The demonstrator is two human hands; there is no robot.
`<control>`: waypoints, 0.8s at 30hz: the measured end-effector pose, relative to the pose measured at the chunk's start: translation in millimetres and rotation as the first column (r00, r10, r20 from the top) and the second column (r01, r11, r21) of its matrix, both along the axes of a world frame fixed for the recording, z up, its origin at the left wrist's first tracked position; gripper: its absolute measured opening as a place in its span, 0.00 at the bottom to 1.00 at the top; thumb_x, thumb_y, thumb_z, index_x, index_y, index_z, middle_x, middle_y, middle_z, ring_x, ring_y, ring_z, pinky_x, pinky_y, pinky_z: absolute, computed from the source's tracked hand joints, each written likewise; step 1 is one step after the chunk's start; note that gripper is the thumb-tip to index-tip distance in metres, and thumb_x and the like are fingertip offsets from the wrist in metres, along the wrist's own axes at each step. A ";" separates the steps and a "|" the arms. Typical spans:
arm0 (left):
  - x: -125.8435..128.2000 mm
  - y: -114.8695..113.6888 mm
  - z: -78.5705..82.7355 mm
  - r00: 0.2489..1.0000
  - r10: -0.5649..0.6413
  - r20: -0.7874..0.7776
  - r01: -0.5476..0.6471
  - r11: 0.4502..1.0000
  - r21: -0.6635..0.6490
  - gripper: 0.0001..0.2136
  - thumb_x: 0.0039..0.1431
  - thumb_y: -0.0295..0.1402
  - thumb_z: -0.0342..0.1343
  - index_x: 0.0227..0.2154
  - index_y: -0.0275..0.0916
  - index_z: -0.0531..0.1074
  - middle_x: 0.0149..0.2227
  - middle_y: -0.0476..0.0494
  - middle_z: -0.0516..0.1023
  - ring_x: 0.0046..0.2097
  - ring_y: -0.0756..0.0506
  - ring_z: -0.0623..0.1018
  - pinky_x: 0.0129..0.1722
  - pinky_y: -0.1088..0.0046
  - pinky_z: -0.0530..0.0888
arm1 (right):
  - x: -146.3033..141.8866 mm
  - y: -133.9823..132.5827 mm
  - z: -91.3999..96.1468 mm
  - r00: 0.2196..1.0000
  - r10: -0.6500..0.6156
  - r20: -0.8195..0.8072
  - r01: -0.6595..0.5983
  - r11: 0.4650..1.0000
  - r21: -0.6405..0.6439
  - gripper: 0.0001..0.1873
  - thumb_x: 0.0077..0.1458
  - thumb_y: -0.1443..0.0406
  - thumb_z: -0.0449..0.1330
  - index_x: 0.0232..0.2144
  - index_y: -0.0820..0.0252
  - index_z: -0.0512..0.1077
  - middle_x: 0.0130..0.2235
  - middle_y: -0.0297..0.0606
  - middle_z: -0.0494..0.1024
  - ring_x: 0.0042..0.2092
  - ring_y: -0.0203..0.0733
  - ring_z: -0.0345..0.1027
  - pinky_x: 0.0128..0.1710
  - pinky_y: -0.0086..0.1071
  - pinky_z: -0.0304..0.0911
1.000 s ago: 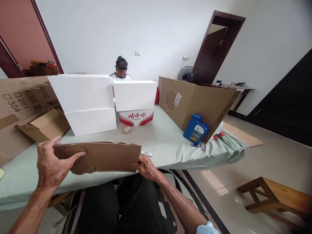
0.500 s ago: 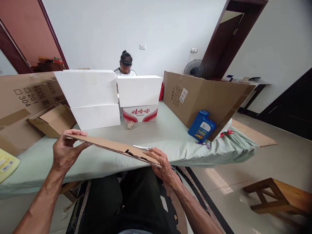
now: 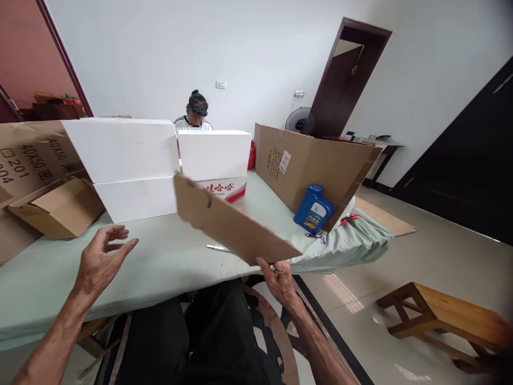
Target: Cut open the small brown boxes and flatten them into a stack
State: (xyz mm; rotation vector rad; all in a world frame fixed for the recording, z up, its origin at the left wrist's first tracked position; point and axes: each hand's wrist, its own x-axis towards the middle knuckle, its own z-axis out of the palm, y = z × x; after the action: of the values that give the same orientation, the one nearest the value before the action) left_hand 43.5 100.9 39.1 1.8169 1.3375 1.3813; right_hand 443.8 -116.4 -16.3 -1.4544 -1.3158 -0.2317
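My right hand (image 3: 280,279) grips the near corner of a long brown cardboard strip (image 3: 228,223), which slants up and away to the left over the table. My left hand (image 3: 100,259) hovers over the pale green table cover (image 3: 160,256) with fingers apart and nothing in it. A pen-like thing (image 3: 217,247) lies on the cloth just under the strip.
Stacked white boxes (image 3: 128,166) and a red-printed carton (image 3: 222,190) stand behind. An open small carton (image 3: 56,206) lies left. A big folded carton (image 3: 316,168) with a blue bottle (image 3: 312,208) stands right. A person (image 3: 194,112) sits beyond the boxes. A wooden bench (image 3: 441,321) is on the floor at right.
My left hand has let go of the cardboard strip and opened. My right hand has swung the strip up and to the right, holding it alone.
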 end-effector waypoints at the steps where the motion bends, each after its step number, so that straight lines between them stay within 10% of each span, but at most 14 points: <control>1: -3.1 2.3 -8.4 0.999 0.017 -0.041 -0.019 0.999 -0.037 0.27 0.54 0.55 0.68 0.50 0.44 0.76 0.48 0.41 0.83 0.48 0.37 0.83 0.50 0.56 0.82 | 13.3 -3.5 -1.1 0.997 -0.081 -0.021 0.081 0.997 0.002 0.26 0.68 0.50 0.62 0.20 0.52 0.69 0.22 0.35 0.74 0.27 0.45 0.68 0.31 0.39 0.67; 9: -14.2 12.8 -88.9 0.961 0.004 -0.276 -0.076 0.964 -0.254 0.20 0.46 0.55 0.60 0.34 0.44 0.76 0.36 0.39 0.85 0.39 0.35 0.83 0.39 0.60 0.79 | 115.9 12.5 6.7 0.857 -0.505 -0.099 0.509 0.861 0.012 0.22 0.62 0.49 0.55 0.20 0.49 0.60 0.24 0.37 0.70 0.28 0.45 0.63 0.32 0.40 0.60; 17: -2.8 1.9 -148.5 0.910 -0.027 -0.414 -0.071 0.973 -0.218 0.19 0.54 0.55 0.55 0.36 0.46 0.77 0.38 0.41 0.86 0.42 0.33 0.84 0.43 0.57 0.79 | 174.6 107.9 -3.6 0.873 -0.487 -0.028 0.480 0.868 -0.123 0.11 0.61 0.58 0.52 0.28 0.52 0.64 0.31 0.40 0.74 0.36 0.46 0.65 0.39 0.37 0.63; 24: 5.5 -6.9 -173.9 0.791 0.084 -0.607 -0.043 0.996 0.082 0.17 0.67 0.50 0.48 0.38 0.47 0.76 0.41 0.39 0.85 0.47 0.30 0.82 0.44 0.54 0.74 | 198.7 197.7 -7.5 0.886 -0.462 0.041 0.451 0.838 -0.307 0.11 0.64 0.66 0.50 0.37 0.59 0.73 0.41 0.49 0.78 0.42 0.49 0.67 0.43 0.38 0.60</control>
State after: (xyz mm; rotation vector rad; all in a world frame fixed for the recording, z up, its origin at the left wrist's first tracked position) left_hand 49.0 94.0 -134.8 2.4072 1.6857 0.8855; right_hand 642.5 81.3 -23.8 -2.0299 -0.9840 -0.3207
